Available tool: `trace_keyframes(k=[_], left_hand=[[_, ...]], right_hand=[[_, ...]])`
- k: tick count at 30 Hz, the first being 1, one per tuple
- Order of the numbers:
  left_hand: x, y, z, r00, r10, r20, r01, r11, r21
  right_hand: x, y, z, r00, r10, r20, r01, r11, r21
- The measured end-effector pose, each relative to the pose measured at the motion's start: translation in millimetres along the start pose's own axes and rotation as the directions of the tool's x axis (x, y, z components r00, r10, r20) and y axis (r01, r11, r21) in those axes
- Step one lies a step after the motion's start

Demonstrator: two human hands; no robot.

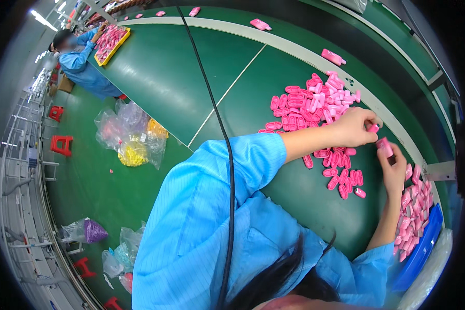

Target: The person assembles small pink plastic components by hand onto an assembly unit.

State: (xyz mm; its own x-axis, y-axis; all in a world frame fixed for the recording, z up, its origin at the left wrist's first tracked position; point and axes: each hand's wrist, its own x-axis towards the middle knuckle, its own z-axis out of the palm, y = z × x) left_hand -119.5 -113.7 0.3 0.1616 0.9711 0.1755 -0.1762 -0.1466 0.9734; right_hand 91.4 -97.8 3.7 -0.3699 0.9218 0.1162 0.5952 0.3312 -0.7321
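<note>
My left hand (354, 127) reaches over the green worktable with its fingers closed on a small pink plastic piece (373, 128). Just beside it, my right hand (395, 170) pinches a pink plastic casing (384, 146) between thumb and fingers. The two pieces are close together; whether they touch is hard to see. Under and around my left forearm lies a loose pile of oval pink shells (293, 111), mixed with lighter pink parts (341, 96) at the far side. More pink casings (411, 212) are heaped to the right of my right wrist.
A blue tray (423, 248) edges the right-hand heap. Beyond the pale rail, a dark green belt carries spaced pink bottle-shaped casings (333, 57). A black cable (210, 88) hangs across the view. At far left a co-worker (77, 59) handles a yellow tray (124, 39). Plastic bags (132, 132) lie on the floor.
</note>
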Motion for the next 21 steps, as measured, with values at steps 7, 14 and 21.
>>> trace_keyframes(k=[7,14,21], left_hand=[[-13.6,20.9,-1.7,0.924,-0.078,0.375,0.054,0.996,0.074],[-17.6,36.8,3.1,0.639,-0.142,0.756,0.34,0.934,-0.112],[-17.3,39.6,7.2,0.621,-0.17,0.765,0.296,0.955,-0.028]], right_hand=[[-3.8,-22.6,-12.7,0.993,-0.101,0.064,0.053,0.849,0.525],[-12.8,-31.3,-27.4,0.988,-0.077,0.137,-0.014,0.823,0.567],[-14.9,-36.9,-34.7,0.989,-0.072,0.129,-0.002,0.865,0.501]])
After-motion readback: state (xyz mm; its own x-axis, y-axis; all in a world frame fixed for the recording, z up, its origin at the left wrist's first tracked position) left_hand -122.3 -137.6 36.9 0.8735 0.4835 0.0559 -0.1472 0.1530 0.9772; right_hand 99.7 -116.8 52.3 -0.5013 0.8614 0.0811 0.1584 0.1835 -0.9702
